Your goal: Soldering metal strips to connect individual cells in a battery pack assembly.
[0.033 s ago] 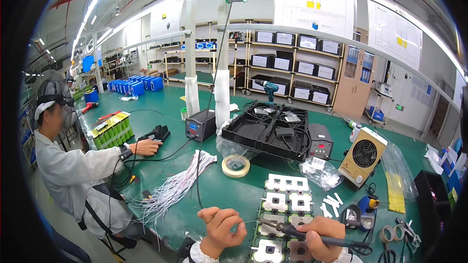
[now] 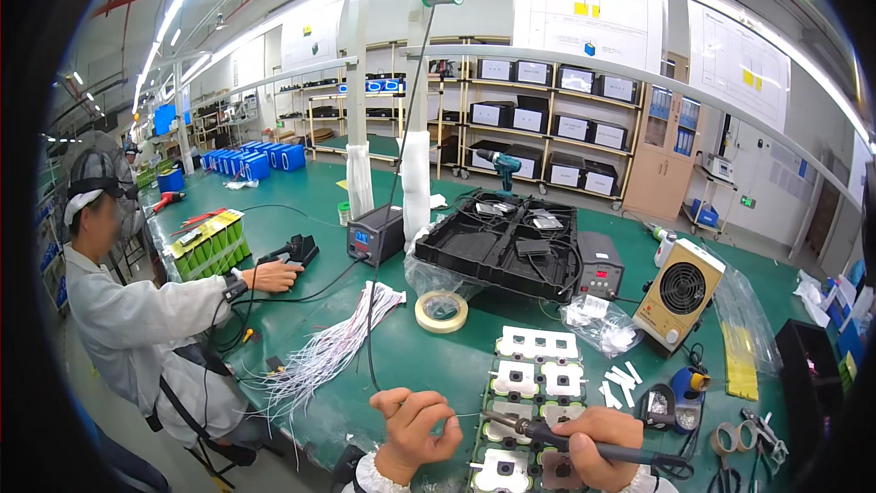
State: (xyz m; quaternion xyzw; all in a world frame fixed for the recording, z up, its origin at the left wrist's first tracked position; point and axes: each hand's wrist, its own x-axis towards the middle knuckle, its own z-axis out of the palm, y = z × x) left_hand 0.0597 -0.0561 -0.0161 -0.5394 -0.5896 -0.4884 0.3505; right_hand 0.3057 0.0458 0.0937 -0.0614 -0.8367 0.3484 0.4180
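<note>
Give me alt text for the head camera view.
Right hand holds a soldering iron over a block topped with pale plates while the left hand pinches a thin wire. White wires, tape and a black tray lie on the green bench; a co-worker is at left.

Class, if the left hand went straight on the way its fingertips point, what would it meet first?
Probably the soldering iron's tip, to the right of the left hand, though depth is unclear.

Cannot see the battery pack point(image 2: 517, 379) whole, cut off below and partly hidden by the right hand point(image 2: 604, 444).
</note>
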